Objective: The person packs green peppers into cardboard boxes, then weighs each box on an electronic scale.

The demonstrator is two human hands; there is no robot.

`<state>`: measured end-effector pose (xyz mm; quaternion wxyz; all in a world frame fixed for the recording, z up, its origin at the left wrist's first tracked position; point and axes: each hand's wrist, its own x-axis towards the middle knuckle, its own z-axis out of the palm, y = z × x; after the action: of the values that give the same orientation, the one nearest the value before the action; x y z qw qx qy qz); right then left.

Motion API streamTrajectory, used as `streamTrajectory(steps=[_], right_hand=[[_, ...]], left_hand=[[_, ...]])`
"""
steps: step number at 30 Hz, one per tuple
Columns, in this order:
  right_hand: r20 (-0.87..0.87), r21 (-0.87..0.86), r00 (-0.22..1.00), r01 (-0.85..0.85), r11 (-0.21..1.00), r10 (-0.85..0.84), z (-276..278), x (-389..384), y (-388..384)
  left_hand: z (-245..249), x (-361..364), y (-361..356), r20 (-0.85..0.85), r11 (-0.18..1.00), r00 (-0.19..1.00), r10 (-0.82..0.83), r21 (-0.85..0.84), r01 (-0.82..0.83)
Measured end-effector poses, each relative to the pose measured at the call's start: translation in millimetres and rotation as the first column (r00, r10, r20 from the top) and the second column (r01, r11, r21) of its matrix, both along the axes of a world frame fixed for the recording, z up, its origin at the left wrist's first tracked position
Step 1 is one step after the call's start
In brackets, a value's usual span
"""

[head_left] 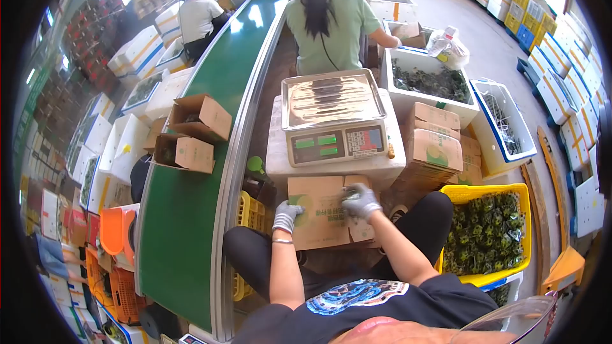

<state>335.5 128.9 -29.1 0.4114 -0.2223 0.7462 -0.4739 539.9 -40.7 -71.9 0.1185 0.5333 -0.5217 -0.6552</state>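
A brown cardboard box (317, 232) with a green print lies across my lap, in front of the scale. My left hand (288, 216), in a grey-white knit glove, grips its left edge, thumb on the printed face. Over the right part of the box is my gloved right hand (361, 203), its fingers curled and slightly blurred. Something dark shows at those fingers, and I cannot tell what it is. Just beyond the box stands a steel-topped digital scale (335, 114) with lit green displays, on a white foam box (280, 162).
A green conveyor belt (175, 236) runs along my left, carrying two open cartons (203, 121). At right are stacked flat cartons (437, 150) and a yellow crate (529, 229) of bagged dark green produce. A person (328, 32) sits ahead, beside foam boxes (424, 99).
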Motion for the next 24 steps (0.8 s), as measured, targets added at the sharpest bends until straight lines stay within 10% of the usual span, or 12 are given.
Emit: streamTrajectory(steps=[3,4,7,11,15,19,20,21,22,23,24], right_hand=[[0.501,-0.273,0.818,0.459,0.846,-0.282,5,-37,42],[0.705,-0.431,0.706,0.496,0.754,-0.061,-42,-72,47],[0.709,-0.505,0.702,0.438,0.744,0.068,0,-84,60],[0.555,-0.385,0.812,0.442,0.81,-0.179,-2,-73,38],[0.032,-0.312,0.944,0.323,0.893,-0.33,46,-60,42],[0.408,-0.316,0.884,0.371,0.873,-0.228,38,-65,45],[0.441,-0.29,0.879,0.332,0.897,-0.183,33,-61,40],[0.478,-0.268,0.867,0.294,0.918,-0.139,24,-57,35],[0.415,-0.232,0.9,0.247,0.941,-0.134,18,-53,29],[0.349,-0.202,0.93,0.196,0.96,-0.117,10,-48,26],[0.378,-0.238,0.914,0.252,0.938,-0.15,1,-46,22]], left_hand=[[74,13,25,-0.355,0.998,0.935,0.028,-0.04,-0.045],[94,16,31,-0.427,0.992,0.904,-0.001,-0.115,-0.053],[129,26,36,-0.574,0.976,0.817,-0.06,-0.204,-0.071],[96,29,30,-0.531,0.96,0.838,0.123,-0.149,-0.235],[55,39,26,-0.479,0.908,0.844,0.242,-0.195,-0.371],[28,22,31,-0.289,0.831,0.919,0.27,-0.412,-0.373],[-27,27,13,-0.642,0.96,0.744,0.185,-0.042,-0.276],[-35,23,16,-0.606,0.97,0.783,0.14,-0.075,-0.231],[-42,18,19,-0.568,0.977,0.818,0.091,-0.108,-0.184],[-3,5,37,-0.067,0.855,0.996,0.054,-0.512,-0.081],[0,1,40,-0.136,0.885,0.986,0.094,-0.442,-0.145]])
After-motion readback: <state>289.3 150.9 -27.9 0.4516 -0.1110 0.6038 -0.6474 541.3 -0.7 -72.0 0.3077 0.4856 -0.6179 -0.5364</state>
